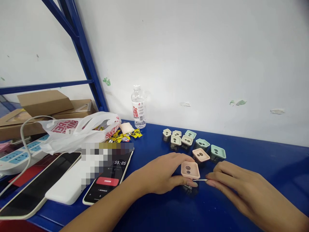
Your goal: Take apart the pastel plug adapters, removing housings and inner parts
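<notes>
My left hand point(164, 170) grips a pink two-hole pencil sharpener point(190, 169) between thumb and fingers, just above the blue tabletop. Its square top has two round holes of different sizes, over a dark see-through body. Pinched in my right hand point(234, 183) is a thin metal rod point(201, 180), its far end at the sharpener's near side beside my left thumb. The rod's other end is hidden by my fingers, so its kind cannot be told. Behind my hands stand another pink sharpener point(201, 155), a green sharpener point(218, 152) and several cream and green ones.
Phones point(106, 180) point(41, 180) and a white block point(65, 183) lie left of my left arm. Beyond are a power strip point(29, 149), a plastic bag point(79, 129), yellow wrappers point(118, 137) and cardboard boxes point(45, 101). A water bottle point(138, 109) stands by the wall.
</notes>
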`<control>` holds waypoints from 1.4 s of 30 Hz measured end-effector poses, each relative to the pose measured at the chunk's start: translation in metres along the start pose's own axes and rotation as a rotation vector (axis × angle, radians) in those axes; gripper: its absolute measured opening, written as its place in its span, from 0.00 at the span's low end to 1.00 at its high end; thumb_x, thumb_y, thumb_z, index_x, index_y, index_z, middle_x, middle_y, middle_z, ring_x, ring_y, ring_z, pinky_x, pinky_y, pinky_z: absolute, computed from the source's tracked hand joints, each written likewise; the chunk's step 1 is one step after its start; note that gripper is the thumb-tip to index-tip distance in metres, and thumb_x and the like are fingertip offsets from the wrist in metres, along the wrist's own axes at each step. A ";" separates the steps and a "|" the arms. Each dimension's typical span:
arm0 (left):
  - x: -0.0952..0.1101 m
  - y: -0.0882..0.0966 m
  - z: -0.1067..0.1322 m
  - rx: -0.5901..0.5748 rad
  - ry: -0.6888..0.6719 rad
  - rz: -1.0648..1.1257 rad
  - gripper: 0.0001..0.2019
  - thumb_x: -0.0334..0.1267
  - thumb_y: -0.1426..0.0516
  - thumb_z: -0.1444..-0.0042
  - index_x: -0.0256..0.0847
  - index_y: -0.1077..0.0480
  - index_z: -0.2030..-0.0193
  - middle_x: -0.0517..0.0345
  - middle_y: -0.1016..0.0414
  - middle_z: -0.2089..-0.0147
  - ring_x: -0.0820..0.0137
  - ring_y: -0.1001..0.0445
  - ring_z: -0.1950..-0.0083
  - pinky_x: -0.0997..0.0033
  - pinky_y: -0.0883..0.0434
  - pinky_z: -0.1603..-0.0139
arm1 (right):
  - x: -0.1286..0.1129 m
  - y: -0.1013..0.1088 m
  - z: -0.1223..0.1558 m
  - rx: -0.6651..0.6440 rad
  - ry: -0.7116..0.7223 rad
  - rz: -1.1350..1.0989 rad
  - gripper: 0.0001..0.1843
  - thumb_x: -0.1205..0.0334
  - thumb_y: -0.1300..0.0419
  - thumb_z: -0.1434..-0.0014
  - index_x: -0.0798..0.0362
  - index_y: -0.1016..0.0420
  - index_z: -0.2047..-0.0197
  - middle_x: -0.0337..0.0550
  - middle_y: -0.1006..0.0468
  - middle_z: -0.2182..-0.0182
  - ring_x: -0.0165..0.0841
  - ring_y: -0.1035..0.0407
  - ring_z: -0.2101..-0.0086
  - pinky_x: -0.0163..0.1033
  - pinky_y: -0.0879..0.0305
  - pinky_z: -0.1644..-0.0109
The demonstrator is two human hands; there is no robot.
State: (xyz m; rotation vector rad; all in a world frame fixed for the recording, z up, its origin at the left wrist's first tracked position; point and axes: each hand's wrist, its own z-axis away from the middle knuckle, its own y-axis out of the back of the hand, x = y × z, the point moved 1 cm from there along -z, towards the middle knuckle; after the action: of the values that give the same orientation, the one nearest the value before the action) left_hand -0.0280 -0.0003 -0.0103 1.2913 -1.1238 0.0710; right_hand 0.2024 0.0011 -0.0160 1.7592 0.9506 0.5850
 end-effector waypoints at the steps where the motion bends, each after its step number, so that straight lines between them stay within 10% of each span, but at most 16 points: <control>1: 0.000 0.000 0.000 0.001 0.000 0.001 0.22 0.48 0.41 0.43 0.42 0.35 0.44 0.55 0.28 0.46 0.64 0.31 0.46 0.66 0.36 0.46 | 0.000 0.000 0.000 0.001 0.003 0.003 0.17 0.60 0.55 0.31 0.49 0.28 0.65 0.40 0.30 0.73 0.31 0.31 0.75 0.35 0.36 0.74; 32: 0.006 0.005 -0.002 0.149 0.083 0.319 0.22 0.35 0.38 0.48 0.39 0.32 0.46 0.56 0.24 0.54 0.70 0.27 0.55 0.68 0.30 0.50 | 0.010 0.018 0.003 -0.038 -0.299 -0.324 0.13 0.56 0.50 0.33 0.45 0.25 0.61 0.36 0.23 0.67 0.29 0.28 0.70 0.32 0.33 0.69; 42: 0.005 0.004 -0.001 0.120 0.085 0.321 0.19 0.41 0.45 0.40 0.41 0.35 0.43 0.54 0.26 0.49 0.67 0.28 0.51 0.66 0.30 0.49 | -0.001 0.010 0.000 -0.179 -0.122 -0.170 0.13 0.63 0.50 0.33 0.43 0.25 0.56 0.37 0.29 0.71 0.28 0.33 0.73 0.32 0.41 0.72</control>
State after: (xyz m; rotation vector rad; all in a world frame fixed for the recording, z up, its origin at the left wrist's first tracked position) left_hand -0.0271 -0.0002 -0.0043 1.1907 -1.2594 0.4336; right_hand 0.2053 -0.0018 -0.0069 1.5200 0.9227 0.4345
